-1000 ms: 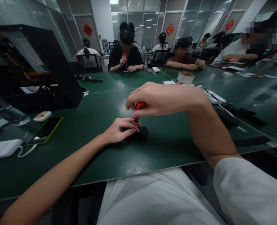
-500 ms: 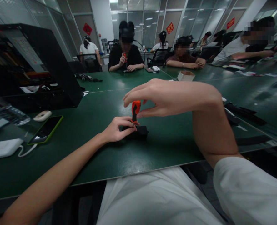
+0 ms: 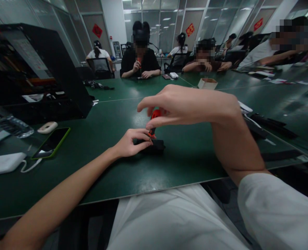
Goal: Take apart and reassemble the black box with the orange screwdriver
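Note:
A small screwdriver (image 3: 153, 132) with an orange and black handle stands nearly upright, leaning a little right, its tip down at a black block (image 3: 156, 147) on the green table. My left hand (image 3: 129, 143) lies over the block's left end. Its thumb and index finger pinch together around the screwdriver's thin shaft, just below the handle. From above, my right hand (image 3: 175, 106) bends down at the wrist, with the thumb against the handle and other fingers curled behind it. The index finger stays raised and apart. Fingertips hide the screwdriver's tip.
Left of me are a phone (image 3: 51, 143) with a green edge, a white power bank (image 3: 4, 164), a plastic bottle (image 3: 15, 126) and a big black case (image 3: 73, 76). Black strips (image 3: 271, 123) lie to the right. A small box (image 3: 207, 83) stands farther back. Co-workers sit across the table.
My right thumb and fingers have closed in on the screwdriver's handle, which now leans slightly to the right. My left hand and the block have stayed in place.

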### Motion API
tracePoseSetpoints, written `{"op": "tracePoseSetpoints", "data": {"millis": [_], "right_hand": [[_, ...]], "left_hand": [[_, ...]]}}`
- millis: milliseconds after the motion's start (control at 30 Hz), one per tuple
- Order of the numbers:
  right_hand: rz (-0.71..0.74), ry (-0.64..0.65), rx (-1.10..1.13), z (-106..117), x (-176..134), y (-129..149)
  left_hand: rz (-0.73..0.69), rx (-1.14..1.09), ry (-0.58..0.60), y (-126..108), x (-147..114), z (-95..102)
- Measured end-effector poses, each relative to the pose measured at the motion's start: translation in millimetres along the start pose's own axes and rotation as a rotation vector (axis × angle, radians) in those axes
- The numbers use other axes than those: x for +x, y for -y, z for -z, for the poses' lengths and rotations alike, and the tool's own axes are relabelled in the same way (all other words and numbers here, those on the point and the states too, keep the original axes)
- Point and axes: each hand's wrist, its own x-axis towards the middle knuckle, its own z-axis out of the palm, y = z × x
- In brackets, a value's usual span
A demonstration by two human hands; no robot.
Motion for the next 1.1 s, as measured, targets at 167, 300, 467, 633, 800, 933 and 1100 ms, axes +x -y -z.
{"op": "tracePoseSetpoints", "data": {"millis": [167, 300, 467, 633, 800, 933, 1100], "right_hand": [[0.096, 0.104, 0.036, 3, -1, 1], [0.183, 0.062, 0.061, 5, -1, 2], [-0.005, 0.023, -0.02, 2, 1, -1], [0.199, 0.103, 0.065, 6, 0, -1], [0.165, -0.016, -0.016, 3, -1, 0], [0.034, 0.056, -0.081, 0, -2, 1], [-0.004, 0.12, -0.074, 6, -10, 3]], "left_hand": [[-0.016, 0.003, -0.005, 2, 0, 0.3], [0.005, -0.003, -0.012, 3, -1, 1.4], [-0.009, -0.017, -0.012, 2, -1, 1.7], [-0.029, 0.0, -0.025, 3, -1, 1.1], [-0.064, 0.001, -0.037, 6, -1, -0.2], [-0.062, 0.007, -0.02, 6, -2, -0.2], [-0.002, 0.06, 0.072, 10, -4, -2.3]]}}
